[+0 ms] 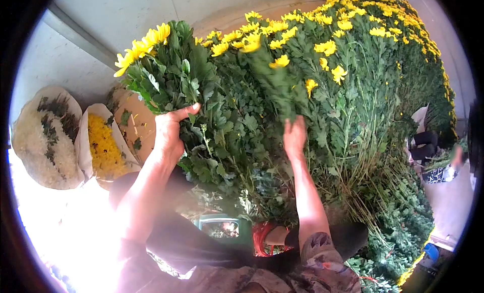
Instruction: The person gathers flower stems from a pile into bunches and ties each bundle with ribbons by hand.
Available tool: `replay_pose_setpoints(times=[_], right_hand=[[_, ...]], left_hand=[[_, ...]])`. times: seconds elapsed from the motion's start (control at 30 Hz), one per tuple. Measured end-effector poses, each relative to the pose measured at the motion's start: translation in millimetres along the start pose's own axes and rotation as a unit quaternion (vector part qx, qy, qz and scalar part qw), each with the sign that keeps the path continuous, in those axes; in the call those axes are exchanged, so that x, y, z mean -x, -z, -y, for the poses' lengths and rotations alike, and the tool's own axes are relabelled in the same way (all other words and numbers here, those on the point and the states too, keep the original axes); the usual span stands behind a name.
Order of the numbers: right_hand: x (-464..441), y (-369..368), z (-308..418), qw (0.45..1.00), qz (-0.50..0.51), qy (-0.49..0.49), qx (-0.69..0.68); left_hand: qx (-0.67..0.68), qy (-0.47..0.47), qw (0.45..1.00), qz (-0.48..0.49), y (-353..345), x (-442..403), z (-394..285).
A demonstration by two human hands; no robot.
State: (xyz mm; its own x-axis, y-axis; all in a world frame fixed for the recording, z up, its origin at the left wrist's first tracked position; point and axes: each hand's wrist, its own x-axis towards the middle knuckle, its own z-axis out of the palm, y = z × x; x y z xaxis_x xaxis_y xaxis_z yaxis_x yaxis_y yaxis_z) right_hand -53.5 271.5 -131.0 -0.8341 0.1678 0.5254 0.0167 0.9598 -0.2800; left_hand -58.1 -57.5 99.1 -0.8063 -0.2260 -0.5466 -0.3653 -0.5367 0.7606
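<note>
My left hand [171, 129] is wrapped round a bunch of leafy green stems [174, 76], whose yellow flowers [143, 47] point to the upper left. Near the middle, my right hand [294, 134] is closed on a flower stem [277, 86] that is blurred by motion, its yellow head at the top. Behind and to the right of both hands rises a large heap of yellow chrysanthemums [353, 86], flowers at the top and bare stems lower down.
Wrapped bundles of white flowers [43, 147] and yellow flowers [105, 147] lie at the left. A green plastic object [244, 232] and a red shoe [261, 237] are below. Another person's hand [457, 157] shows at the far right. A wall [126, 15] stands behind.
</note>
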Motion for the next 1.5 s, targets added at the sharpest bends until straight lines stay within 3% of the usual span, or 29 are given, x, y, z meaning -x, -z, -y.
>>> replay_pose_setpoints(times=[0.07,0.13,0.17,0.2,0.27,0.3,0.33,0.4,0.53,0.63,0.67,0.73,0.8,0.93,0.97,1.0,1.07,1.1,1.13,1.23,1.33,1.4,1.47,1.5], right_hand=[[-37,64,10,0.951,0.086,-0.201,-0.217],[-54,76,-28,0.941,0.118,-0.279,-0.151],[-61,72,-37,0.983,0.030,-0.143,-0.114],[-61,71,-42,0.983,0.029,-0.140,-0.112],[-78,95,2,0.927,0.324,-0.189,-0.017],[-65,71,4,0.917,0.363,-0.158,0.042],[-48,44,-3,0.948,0.290,0.004,0.129],[-21,-7,-9,0.988,0.079,0.034,0.124],[-36,7,1,0.984,0.151,0.000,0.099],[-79,84,4,0.921,0.323,-0.205,-0.078],[-73,95,-9,0.941,0.256,-0.175,-0.138],[-87,151,9,0.905,0.254,-0.247,-0.237],[-83,176,6,0.899,0.230,-0.220,-0.301],[-77,174,-19,0.852,0.320,-0.301,-0.286],[-65,151,-36,0.911,0.256,-0.175,-0.273],[-62,132,-46,0.985,0.025,0.109,-0.135],[-54,155,-6,0.963,0.176,-0.102,-0.177],[-46,158,7,0.943,0.267,-0.088,-0.175],[-48,179,35,0.868,0.463,-0.168,-0.066],[0,163,31,0.915,0.379,-0.023,-0.138],[-2,143,31,0.938,0.286,-0.098,-0.172],[1,108,18,0.966,0.245,-0.055,-0.064],[13,77,23,0.934,0.357,-0.018,0.003],[11,87,37,0.870,0.475,-0.121,-0.048]], left_hand=[[-0.001,0.002,1.000,0.002,3,1,1],[-0.008,-0.024,1.000,0.001,3,4,2],[0.000,-0.006,1.000,-0.001,-2,10,-2],[0.004,-0.005,1.000,0.000,-2,8,0],[0.013,0.008,1.000,0.016,0,2,5],[0.015,0.009,1.000,0.022,-1,0,8],[0.014,0.008,1.000,0.022,-3,2,7],[-0.009,-0.031,0.999,0.036,-11,10,5],[0.008,-0.009,1.000,0.029,-13,11,2],[0.001,-0.007,0.999,0.032,-15,12,-1],[-0.006,-0.007,0.999,0.038,-14,14,-1],[-0.011,-0.018,0.999,0.041,-13,16,-1],[0.000,-0.031,0.998,0.053,-11,14,2],[-0.011,-0.022,0.999,0.023,-11,16,-3],[-0.005,-0.019,1.000,0.023,-10,13,-2],[0.002,-0.020,1.000,0.021,-9,10,-2],[-0.004,-0.041,0.999,0.013,-5,8,-4],[-0.015,-0.046,0.999,0.010,-4,7,-3],[-0.026,-0.050,0.998,0.011,-3,5,-3],[-0.011,-0.052,0.999,-0.006,-3,5,-2],[-0.009,-0.034,0.999,-0.026,10,-2,-8],[-0.002,-0.026,0.999,-0.029,19,-8,-3],[0.007,-0.021,1.000,-0.016,21,-10,-1],[0.004,-0.034,0.999,-0.020,21,-12,0]])
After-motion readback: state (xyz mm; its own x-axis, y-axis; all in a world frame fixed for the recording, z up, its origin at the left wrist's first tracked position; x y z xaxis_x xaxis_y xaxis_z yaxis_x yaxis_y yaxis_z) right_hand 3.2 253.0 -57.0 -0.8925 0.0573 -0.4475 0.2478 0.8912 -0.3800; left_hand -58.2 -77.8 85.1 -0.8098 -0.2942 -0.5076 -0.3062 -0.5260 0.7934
